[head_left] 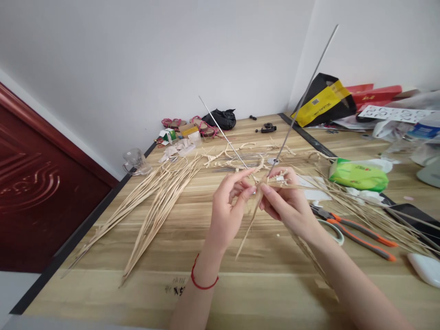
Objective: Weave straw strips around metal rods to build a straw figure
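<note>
Just right of the frame's centre, the left hand [231, 201] and the right hand [286, 201] meet over the wooden table [213, 293]. The left hand's thumb and forefinger are pinched together on the small straw weave [261, 179] held between the two hands; a red cord [202, 283] circles its wrist. The right hand is closed around the same piece from the other side, fingers curled over it. From the grip a loose straw strip [248, 229] hangs down toward lower centre, its end free above the tabletop. Two thin metal rods rise out of the work: the long rod [309, 85] slants toward the upper right of the frame, and the short rod [222, 132] slants up and left.

Just right of the right wrist lie orange-handled pliers [357, 231], flat on the table. Farther right and above them sits a green tissue pack [359, 175], with loose straw [378, 215] spread across that side. At left centre a fan of long straw strips [151, 206] lies on the table, its upper ends near a clear glass cup [135, 161] at the table's far left edge. Behind the hands, small woven straw pieces [237, 158] lie scattered. A black and yellow bag [325, 101] leans against the wall at upper right.
</note>
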The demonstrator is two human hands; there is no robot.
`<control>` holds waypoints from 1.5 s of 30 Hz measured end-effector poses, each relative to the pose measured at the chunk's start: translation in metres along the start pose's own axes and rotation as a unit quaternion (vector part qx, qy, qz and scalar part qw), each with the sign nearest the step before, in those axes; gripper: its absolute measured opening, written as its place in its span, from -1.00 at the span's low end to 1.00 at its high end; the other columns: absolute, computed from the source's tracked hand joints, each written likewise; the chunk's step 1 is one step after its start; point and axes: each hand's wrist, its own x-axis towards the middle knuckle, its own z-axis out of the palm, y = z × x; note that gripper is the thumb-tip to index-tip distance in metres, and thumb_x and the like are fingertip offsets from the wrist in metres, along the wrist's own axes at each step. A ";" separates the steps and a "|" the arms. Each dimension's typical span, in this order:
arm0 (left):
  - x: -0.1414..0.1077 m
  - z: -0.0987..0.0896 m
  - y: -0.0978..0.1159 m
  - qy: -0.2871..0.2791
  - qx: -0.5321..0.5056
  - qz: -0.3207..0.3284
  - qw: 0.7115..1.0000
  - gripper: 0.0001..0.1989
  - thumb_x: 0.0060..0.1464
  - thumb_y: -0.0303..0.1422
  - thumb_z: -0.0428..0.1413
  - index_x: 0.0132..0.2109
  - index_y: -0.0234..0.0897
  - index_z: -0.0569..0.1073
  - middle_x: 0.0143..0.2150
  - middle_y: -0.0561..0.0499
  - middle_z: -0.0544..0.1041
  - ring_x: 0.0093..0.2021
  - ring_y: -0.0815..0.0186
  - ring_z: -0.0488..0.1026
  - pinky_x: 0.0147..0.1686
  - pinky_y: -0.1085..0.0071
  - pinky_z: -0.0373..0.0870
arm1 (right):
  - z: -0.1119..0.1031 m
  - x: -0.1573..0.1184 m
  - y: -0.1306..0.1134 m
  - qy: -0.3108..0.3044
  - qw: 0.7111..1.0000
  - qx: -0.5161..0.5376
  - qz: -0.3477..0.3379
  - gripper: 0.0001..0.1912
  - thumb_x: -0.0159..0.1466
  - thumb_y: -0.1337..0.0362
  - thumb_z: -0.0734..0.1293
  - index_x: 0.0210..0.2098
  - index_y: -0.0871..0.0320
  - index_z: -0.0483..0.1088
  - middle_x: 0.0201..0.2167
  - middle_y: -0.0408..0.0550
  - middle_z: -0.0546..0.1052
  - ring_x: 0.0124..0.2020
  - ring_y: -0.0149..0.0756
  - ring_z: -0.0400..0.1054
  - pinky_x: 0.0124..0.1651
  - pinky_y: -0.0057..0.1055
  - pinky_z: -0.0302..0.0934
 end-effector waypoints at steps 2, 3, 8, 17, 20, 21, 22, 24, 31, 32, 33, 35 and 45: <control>-0.002 0.003 0.002 0.013 -0.011 -0.021 1.000 -0.67 0.18 -0.39 0.12 0.10 -0.16 0.35 -0.24 0.01 0.48 -0.25 0.37 0.48 -0.19 0.42 0.49 | -0.001 0.002 0.000 -0.009 1.000 0.007 -0.006 -0.73 0.31 0.06 0.29 -0.12 0.00 0.14 -0.62 -0.30 0.35 -0.72 -0.49 0.08 -0.67 -0.52 -0.11; -0.002 0.005 0.003 0.020 -0.011 -0.029 0.999 -0.67 0.18 -0.39 0.12 0.09 -0.17 0.34 -0.25 0.02 0.48 -0.25 0.37 0.48 -0.18 0.41 0.48 | -0.002 0.003 -0.001 -0.011 1.000 0.011 -0.011 -0.74 0.32 0.08 0.29 -0.12 0.00 0.13 -0.62 -0.30 0.33 -0.68 -0.47 0.12 -0.64 -0.51 -0.06; -0.003 0.010 0.006 0.038 0.021 -0.044 0.998 -0.72 0.16 -0.39 0.14 0.02 -0.18 0.35 -0.33 0.05 0.49 -0.26 0.34 0.48 -0.17 0.36 0.46 | -0.006 0.009 -0.003 0.010 0.999 -0.014 -0.037 -0.80 0.30 0.10 0.31 -0.22 0.05 0.23 -0.48 -0.23 0.31 -0.50 -0.44 0.22 -0.45 -0.47 0.13; -0.006 0.008 0.008 0.026 0.004 -0.063 0.998 -0.82 0.14 -0.45 0.13 -0.14 -0.19 0.30 -0.32 0.06 0.43 -0.28 0.38 0.43 -0.20 0.40 0.43 | 0.003 0.008 0.000 0.076 0.996 -0.020 -0.046 -0.75 0.25 0.10 0.35 -0.41 0.09 0.26 -0.57 -0.26 0.26 -0.59 -0.47 0.14 -0.55 -0.49 0.07; -0.006 0.006 0.010 0.002 0.022 -0.051 0.998 -0.83 0.15 -0.47 0.11 -0.14 -0.19 0.29 -0.31 0.06 0.39 -0.29 0.39 0.40 -0.20 0.40 0.41 | 0.006 0.006 0.000 0.095 0.995 -0.021 -0.038 -0.72 0.25 0.09 0.35 -0.44 0.10 0.24 -0.59 -0.26 0.25 -0.60 -0.48 0.15 -0.56 -0.50 0.07; -0.006 0.006 0.010 -0.008 0.026 -0.045 0.999 -0.83 0.15 -0.48 0.10 -0.15 -0.19 0.29 -0.30 0.06 0.38 -0.30 0.39 0.39 -0.21 0.40 0.40 | 0.006 0.006 0.000 0.100 0.994 -0.028 -0.032 -0.70 0.25 0.09 0.35 -0.47 0.11 0.24 -0.58 -0.24 0.25 -0.60 -0.48 0.15 -0.57 -0.50 0.06; -0.006 0.007 0.011 -0.019 0.030 -0.038 0.999 -0.83 0.15 -0.49 0.10 -0.15 -0.19 0.28 -0.30 0.06 0.38 -0.30 0.39 0.39 -0.22 0.40 0.40 | 0.006 0.007 -0.001 0.106 0.993 -0.039 -0.027 -0.66 0.25 0.08 0.35 -0.51 0.12 0.23 -0.57 -0.23 0.25 -0.60 -0.48 0.15 -0.57 -0.50 0.05; -0.006 0.009 0.011 -0.037 0.041 -0.017 0.998 -0.85 0.15 -0.51 0.08 -0.18 -0.20 0.28 -0.30 0.05 0.38 -0.30 0.38 0.39 -0.25 0.40 0.40 | 0.006 0.008 -0.001 0.116 0.991 -0.065 -0.017 -0.58 0.24 0.05 0.34 -0.61 0.14 0.21 -0.54 -0.19 0.24 -0.60 -0.49 0.14 -0.59 -0.49 0.01; -0.005 0.013 0.008 -0.031 0.042 0.015 0.999 -0.87 0.15 -0.51 0.07 -0.19 -0.21 0.29 -0.29 0.05 0.38 -0.31 0.40 0.38 -0.26 0.43 0.40 | -0.002 0.012 0.002 0.063 0.998 0.017 0.026 -0.67 0.22 0.02 0.36 -0.44 0.14 0.30 -0.63 -0.28 0.19 -0.63 -0.51 0.05 -0.58 -0.50 -0.05; -0.005 0.013 0.007 -0.023 0.038 0.011 0.999 -0.86 0.15 -0.51 0.08 -0.18 -0.21 0.29 -0.29 0.05 0.38 -0.30 0.40 0.38 -0.25 0.43 0.40 | -0.003 0.013 0.002 0.044 0.998 0.035 0.036 -0.70 0.23 0.03 0.36 -0.37 0.14 0.33 -0.62 -0.29 0.20 -0.62 -0.51 0.05 -0.57 -0.50 -0.05; -0.005 0.012 0.006 -0.015 0.034 0.004 0.999 -0.86 0.15 -0.50 0.08 -0.17 -0.21 0.30 -0.28 0.05 0.37 -0.29 0.40 0.39 -0.24 0.43 0.40 | -0.004 0.014 0.003 0.022 0.997 0.057 0.050 -0.71 0.23 0.03 0.36 -0.31 0.14 0.35 -0.61 -0.29 0.22 -0.61 -0.50 0.06 -0.56 -0.50 -0.03; -0.005 0.010 0.004 0.000 0.024 -0.023 0.999 -0.85 0.15 -0.48 0.10 -0.15 -0.20 0.30 -0.27 0.05 0.38 -0.27 0.40 0.39 -0.20 0.43 0.40 | -0.007 0.016 0.005 -0.017 0.991 0.106 0.078 -0.71 0.22 0.05 0.37 -0.24 0.13 0.36 -0.58 -0.27 0.29 -0.58 -0.50 0.09 -0.52 -0.50 0.01; 0.001 0.008 -0.006 0.034 -0.039 -0.113 0.992 -0.84 0.10 -0.40 0.19 -0.17 -0.21 0.38 -0.30 0.07 0.45 -0.25 0.41 0.45 -0.19 0.47 0.41 | -0.006 0.017 0.012 0.071 0.985 0.128 0.092 -0.69 0.12 0.04 0.46 -0.31 0.10 0.39 -0.52 -0.24 0.36 -0.55 -0.49 0.20 -0.49 -0.50 0.06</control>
